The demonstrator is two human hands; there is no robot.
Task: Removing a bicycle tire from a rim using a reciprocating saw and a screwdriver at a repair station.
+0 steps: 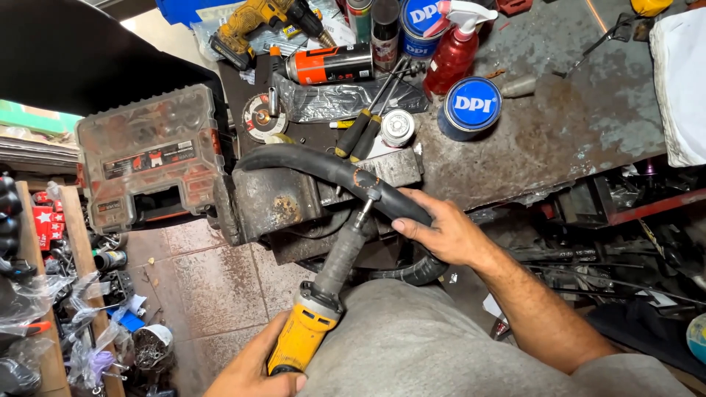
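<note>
Here my left hand (257,371) grips the yellow die grinder (323,305), its long axis angling up toward the black inner tube (331,170) (marked spot), which my right hand (441,231) clamps.

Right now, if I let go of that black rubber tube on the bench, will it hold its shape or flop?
The black rubber tube would probably flop: it already bends in a curve over the metal block and droops below the right hand. It looks thin-walled, so likely light. Its dull rubber surface should give decent grip rather than slip.

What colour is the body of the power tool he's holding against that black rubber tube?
Yellow, with a grey-black neck; the power tool shows best in the head view.
</note>
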